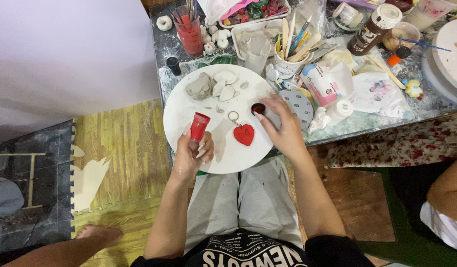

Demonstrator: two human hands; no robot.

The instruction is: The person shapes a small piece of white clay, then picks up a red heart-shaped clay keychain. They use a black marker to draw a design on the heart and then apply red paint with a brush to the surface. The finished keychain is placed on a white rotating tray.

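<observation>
- Gripping a small red paint bottle [199, 126], light and rigid, the left hand [191, 155] wraps its lower body.
- Right hand [283, 129], fingers spread, touches its tiny cap [258, 108] near the round board's [181, 116] right edge.

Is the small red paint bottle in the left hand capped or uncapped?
Uncapped. The red bottle in the left hand shows an open mouth, and its cap lies upturned on the white round board by the right hand.

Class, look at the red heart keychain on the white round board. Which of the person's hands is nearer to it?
Right. The right hand lies just beside the red heart keychain, fingers by the small red cap. The left hand holds a red paint bottle farther off.
</observation>
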